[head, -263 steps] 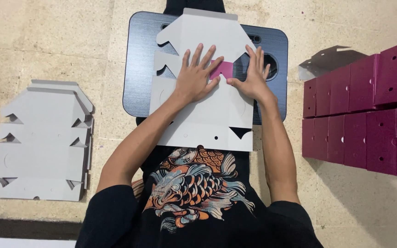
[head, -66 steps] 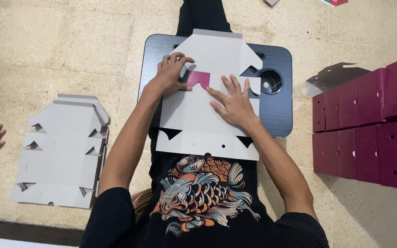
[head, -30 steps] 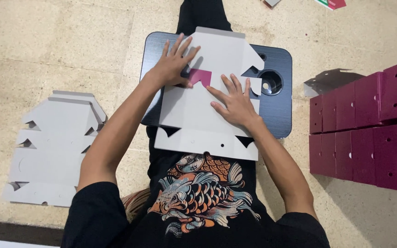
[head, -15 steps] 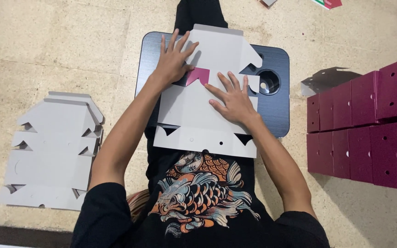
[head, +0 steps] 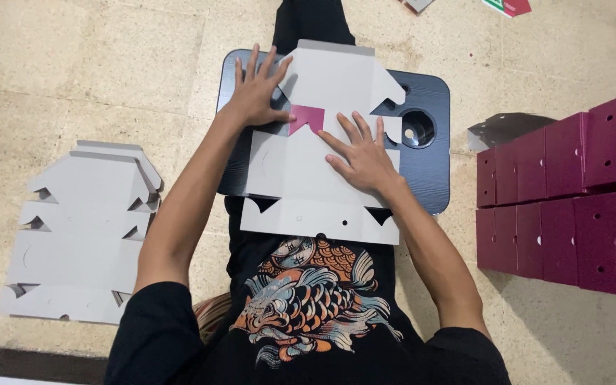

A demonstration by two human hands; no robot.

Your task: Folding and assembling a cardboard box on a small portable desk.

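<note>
Left hand (head: 254, 93) has slid up to the cardboard blank's (head: 308, 164) upper left; right hand (head: 361, 157) stays mid-sheet. Both open flat, gripping nothing, pressing the blank on the dark lap counter (head: 429, 171).

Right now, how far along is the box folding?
Done: rows of folded magenta boxes stand on the floor at the right. In hand: one flat grey box blank lies on the dark lap tray; the left hand presses its upper left part, the right hand its middle, with one small magenta flap turned up. Left: a stack of flat blanks on the left.
</note>
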